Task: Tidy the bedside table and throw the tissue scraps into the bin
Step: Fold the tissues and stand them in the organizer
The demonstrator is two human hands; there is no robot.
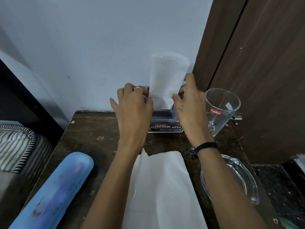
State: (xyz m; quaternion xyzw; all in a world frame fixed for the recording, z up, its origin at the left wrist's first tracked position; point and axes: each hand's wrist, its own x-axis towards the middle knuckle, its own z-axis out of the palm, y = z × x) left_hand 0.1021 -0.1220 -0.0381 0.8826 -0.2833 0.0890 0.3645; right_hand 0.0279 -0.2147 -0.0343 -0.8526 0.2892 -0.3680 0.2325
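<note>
Here the tissue sheet (pixel 166 76) stands upright out of the slot of a tissue box (pixel 165 120) at the back of the bedside table (pixel 99 129), against the wall (pixel 99 47). The left hand (pixel 133 106) pinches the sheet's lower left edge between thumb and fingers; the right hand (pixel 189 100) holds its lower right edge, fingers curled about the paper. The sheet appears very light, soft and limp, and likely to tear if pulled unevenly; a hold low on both edges, near the slot, seems best for guiding it, whether it is being drawn out or tucked back cannot be told. A second, larger tissue (pixel 161 187) lies flat on the near part of the table, between the forearms, equally thin and probably best gathered by crumpling rather than lifted by one corner. To the right of the box stands a clear drinking glass (pixel 221 109), near the right hand, rigid, smooth and fragile. Nearer, under the right forearm, rests a clear glass dish (pixel 247 179) at the table's right edge. At the left lies a blue cylindrical case (pixel 57 192), partly overhanging the table, beside striped bedding (pixel 18 142). No bin is in view.
</note>
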